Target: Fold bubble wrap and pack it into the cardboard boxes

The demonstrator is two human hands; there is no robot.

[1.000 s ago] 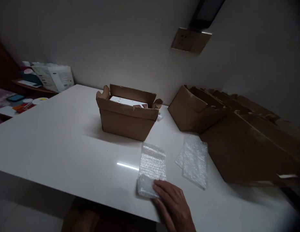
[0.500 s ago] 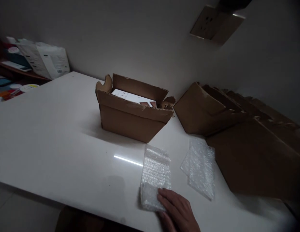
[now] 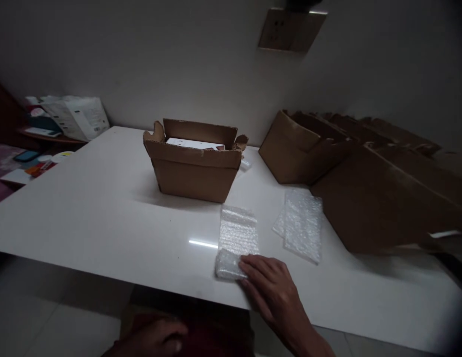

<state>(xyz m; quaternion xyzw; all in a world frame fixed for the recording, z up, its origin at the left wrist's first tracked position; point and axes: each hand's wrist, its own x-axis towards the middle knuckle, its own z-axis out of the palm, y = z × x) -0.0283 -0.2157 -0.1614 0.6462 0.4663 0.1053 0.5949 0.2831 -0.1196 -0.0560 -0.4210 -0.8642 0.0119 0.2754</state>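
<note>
bubble wrap lies lower centre in the head view, right hand fingers bunched on its rolled end, grip unclear; left hand, plainer than before at bottom, fingers' state untellable, sits below the near edge; open tabletop spreads left.

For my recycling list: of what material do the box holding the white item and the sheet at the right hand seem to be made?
The box looks like matte brown cardboard, by its creased flaps and rough, torn edges. The sheet at the right hand looks like bubble wrap, probably plastic: it is shiny, translucent and dimpled.
</note>
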